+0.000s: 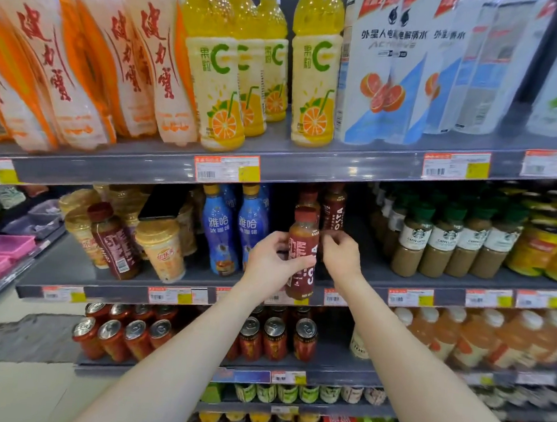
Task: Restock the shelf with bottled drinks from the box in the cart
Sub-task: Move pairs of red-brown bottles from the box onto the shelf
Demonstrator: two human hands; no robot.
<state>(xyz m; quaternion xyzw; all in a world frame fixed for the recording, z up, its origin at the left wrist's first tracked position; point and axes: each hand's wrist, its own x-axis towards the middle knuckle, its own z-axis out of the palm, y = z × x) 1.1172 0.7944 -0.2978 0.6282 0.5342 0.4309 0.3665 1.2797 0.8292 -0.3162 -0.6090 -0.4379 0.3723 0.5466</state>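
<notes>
Mid-placing: left hand [268, 263] clamps a coffee bottle [302, 242] before the middle shelf [378, 277]; right hand [341, 253] touches beside it, grip unclear. Next, probably: stand it upright.

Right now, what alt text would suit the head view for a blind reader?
Left hand grips a brown coffee bottle before the middle shelf; the right hand is close beside it. Bottled drinks fill the shelves.

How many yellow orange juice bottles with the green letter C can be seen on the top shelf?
4. Three stand in one file: the front bottle, the second, the third. The fourth bottle stands apart to the right. Others may be hidden behind.
</notes>
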